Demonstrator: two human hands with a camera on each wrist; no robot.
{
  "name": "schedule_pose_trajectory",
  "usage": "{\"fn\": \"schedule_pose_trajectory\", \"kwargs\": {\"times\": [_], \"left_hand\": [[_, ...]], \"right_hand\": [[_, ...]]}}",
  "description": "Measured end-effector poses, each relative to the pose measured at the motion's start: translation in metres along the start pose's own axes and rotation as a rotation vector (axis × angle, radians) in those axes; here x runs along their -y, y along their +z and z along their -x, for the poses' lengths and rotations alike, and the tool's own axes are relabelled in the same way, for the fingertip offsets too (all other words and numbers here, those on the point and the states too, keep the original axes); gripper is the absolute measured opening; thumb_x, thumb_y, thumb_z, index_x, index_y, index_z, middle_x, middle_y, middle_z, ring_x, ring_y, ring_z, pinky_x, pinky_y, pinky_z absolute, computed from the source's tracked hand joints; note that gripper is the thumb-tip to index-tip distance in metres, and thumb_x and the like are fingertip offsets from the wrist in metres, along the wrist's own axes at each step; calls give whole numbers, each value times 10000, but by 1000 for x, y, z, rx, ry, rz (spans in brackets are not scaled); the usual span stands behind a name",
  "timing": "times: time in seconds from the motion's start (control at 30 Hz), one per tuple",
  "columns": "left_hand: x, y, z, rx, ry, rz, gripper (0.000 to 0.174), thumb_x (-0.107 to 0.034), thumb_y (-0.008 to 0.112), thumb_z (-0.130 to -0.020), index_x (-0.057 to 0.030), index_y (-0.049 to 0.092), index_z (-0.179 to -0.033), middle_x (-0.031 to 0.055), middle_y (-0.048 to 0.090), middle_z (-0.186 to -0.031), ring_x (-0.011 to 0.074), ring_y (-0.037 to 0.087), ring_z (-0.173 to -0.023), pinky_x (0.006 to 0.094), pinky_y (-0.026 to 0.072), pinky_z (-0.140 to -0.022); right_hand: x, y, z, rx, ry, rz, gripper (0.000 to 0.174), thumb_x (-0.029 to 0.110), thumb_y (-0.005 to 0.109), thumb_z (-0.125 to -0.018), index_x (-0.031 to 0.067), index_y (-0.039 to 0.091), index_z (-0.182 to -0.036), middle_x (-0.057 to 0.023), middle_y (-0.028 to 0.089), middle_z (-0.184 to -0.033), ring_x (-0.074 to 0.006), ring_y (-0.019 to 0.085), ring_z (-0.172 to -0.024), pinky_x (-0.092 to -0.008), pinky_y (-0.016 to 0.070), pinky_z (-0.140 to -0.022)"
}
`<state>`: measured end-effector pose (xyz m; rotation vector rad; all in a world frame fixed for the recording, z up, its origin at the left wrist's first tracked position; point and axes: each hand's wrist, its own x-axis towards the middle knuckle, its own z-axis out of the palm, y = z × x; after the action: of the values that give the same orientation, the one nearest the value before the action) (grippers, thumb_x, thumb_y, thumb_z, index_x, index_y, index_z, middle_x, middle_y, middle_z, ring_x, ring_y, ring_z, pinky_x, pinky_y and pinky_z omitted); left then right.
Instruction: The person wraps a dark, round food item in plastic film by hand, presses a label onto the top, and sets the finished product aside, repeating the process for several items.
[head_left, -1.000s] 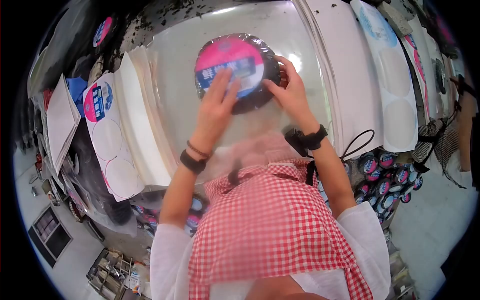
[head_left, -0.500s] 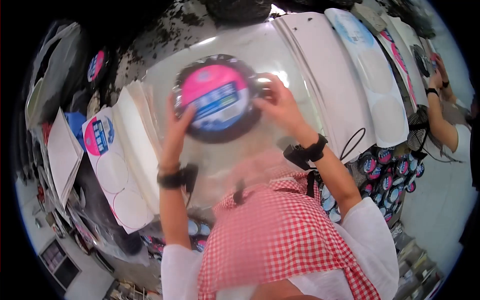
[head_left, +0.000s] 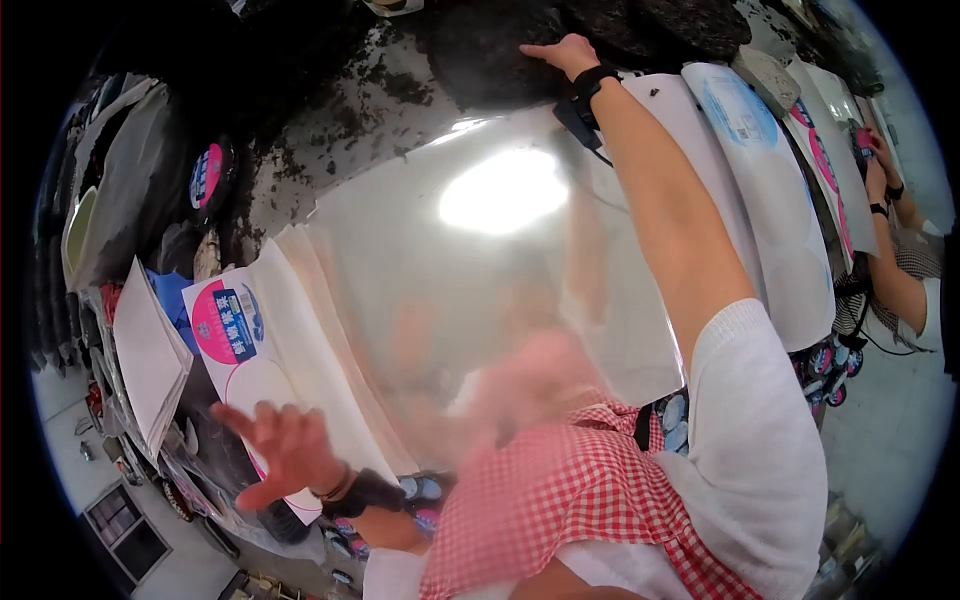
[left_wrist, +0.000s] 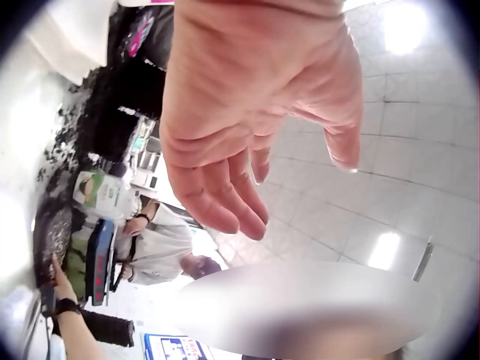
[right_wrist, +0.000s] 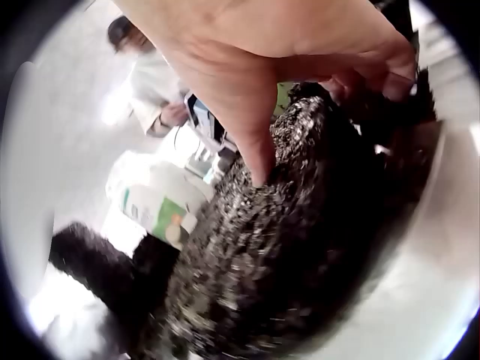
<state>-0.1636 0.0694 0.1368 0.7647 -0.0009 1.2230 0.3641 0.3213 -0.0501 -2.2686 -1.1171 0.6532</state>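
My right hand [head_left: 570,55] reaches to the far side of the table, at a dark round cake of dried seaweed [head_left: 490,60]. In the right wrist view the thumb presses on the flaky face of the cake and the fingers curl over its far edge, partly hidden. At the lower left my left hand [head_left: 290,450] hovers over a sheet of round labels [head_left: 225,325], fingers spread and loosely bent, holding nothing. Its palm and thumb show bare in the left wrist view. Between the hands lies a clear plastic sheet [head_left: 480,270] over the work surface.
Stacked white sheets [head_left: 330,340] lie left of the plastic, and more label sheets [head_left: 750,160] on the right. A wrapped, labelled seaweed pack [head_left: 207,175] stands at the back left. Dark crumbs litter the far surface. Another person [head_left: 900,220] works at the right.
The wrapped round pack that both hands held is out of them and no longer over the plastic. My right hand has moved far forward to the seaweed; the left has swung down and left.
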Motion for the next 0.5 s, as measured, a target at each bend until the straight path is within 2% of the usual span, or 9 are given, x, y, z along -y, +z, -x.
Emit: {"fn": "schedule_pose_trajectory", "kwargs": {"times": [0.07, 0.1, 0.13, 0.17, 0.2, 0.23, 0.3, 0.43, 0.5], "left_hand": [[23, -14, -3, 4, -84, 83, 981, -554, 704, -799, -199, 166, -1539, 61, 460, -1255, 215, 462, -1048, 415, 375, -871], [33, -19, -3, -54, -121, 74, 962, -566, 675, -816, -197, 159, -1539, 68, 456, -1257, 215, 462, -1054, 413, 384, -860], [44, -24, -4, -109, -154, 66, 944, -579, 647, -833, -195, 152, -1539, 76, 453, -1259, 215, 462, -1060, 411, 393, -849], [57, -30, -6, -155, -165, 183, 922, -542, 626, -864, -171, 122, -1541, 102, 473, -1260, 235, 486, -1091, 457, 400, -897], [69, -32, -12, -209, -249, 76, 804, -519, 582, -905, -148, 224, -1523, 34, 491, -1212, 173, 490, -1014, 356, 400, -859], [84, -44, -12, -244, -330, 113, 771, -490, 556, -929, -145, 208, -1525, 75, 486, -1272, 209, 506, -1074, 388, 420, -896], [110, -48, -21, -309, -492, -18, 704, -437, 496, -975, -156, 167, -1531, 158, 452, -1375, 280, 514, -1178, 453, 431, -973], [143, -52, -13, -484, -535, -217, 659, -411, 447, -1006, -202, 118, -1537, 227, 403, -1422, 323, 493, -1246, 471, 426, -1022], [145, -51, -6, -405, -521, -249, 684, -466, 449, -991, -218, 118, -1536, 209, 389, -1446, 317, 492, -1249, 425, 427, -1027]], "right_hand": [[-2, -4, 3, 156, 31, -417, 795, 457, 860, -625, -73, 599, -1157, -202, 574, -1257, -304, 587, -1123, -367, 473, -925], [-7, 8, -4, 34, 72, -540, 720, 362, 900, -593, -69, 612, -1093, -182, 627, -1140, -251, 635, -991, -304, 504, -834], [-8, 6, 4, 78, -33, -642, 699, 349, 895, -606, -71, 609, -1086, -178, 640, -1099, -252, 644, -960, -315, 505, -831], [-7, 0, 13, 108, 75, -831, 522, 223, 828, -703, -91, 625, -1066, -172, 656, -1092, -247, 654, -970, -315, 516, -865], [11, -16, 40, 117, 190, -1020, 345, 97, 761, -799, -111, 640, -1046, -166, 671, -1085, -241, 664, -980, -315, 528, -899], [6, -20, 50, 180, 63, -1127, 335, 107, 750, -817, -88, 640, -1067, -147, 677, -1080, -241, 668, -972, -331, 533, -905], [19, -42, 92, 242, 118, -1283, 333, 113, 745, -827, -63, 641, -1090, -137, 675, -1090, -240, 668, -983, -332, 536, -902], [11, -73, 202, 629, 65, -1045, 399, 119, 745, -828, -42, 612, -1167, -99, 662, -1147, -189, 652, -1003, -322, 513, -933], [1, -72, 264, 815, 13, -922, 519, 76, 781, -769, -13, 583, -1240, -101, 660, -1146, -210, 629, -1051, -339, 485, -964]]}}
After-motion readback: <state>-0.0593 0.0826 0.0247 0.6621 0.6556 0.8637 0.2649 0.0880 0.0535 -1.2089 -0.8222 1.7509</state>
